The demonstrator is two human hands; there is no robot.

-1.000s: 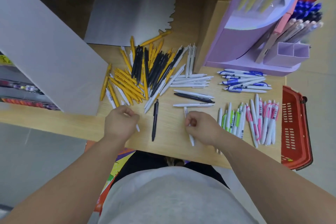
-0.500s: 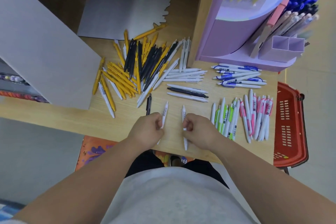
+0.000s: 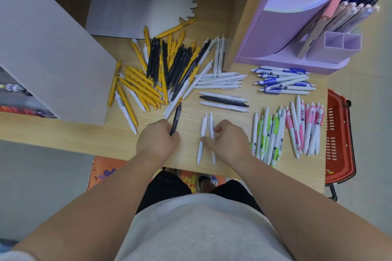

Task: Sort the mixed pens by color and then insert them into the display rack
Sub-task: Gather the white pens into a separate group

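Left hand (image 3: 158, 140) has shifted from the white pens (image 3: 204, 125) to a black pen (image 3: 176, 117).
Both forearms reach over the desk (image 3: 84, 133) edge, knuckles up. Left fingers curl round the black pen's lower end; its top points at the mixed pile (image 3: 161, 74). Right hand (image 3: 230, 140) pinches the two white pens mid-barrel, side by side on the desk, well apart from the display rack (image 3: 275, 34).

Stationery shop, pen display rack (image 3: 282, 34), shopping basket (image 3: 339, 140) (red)
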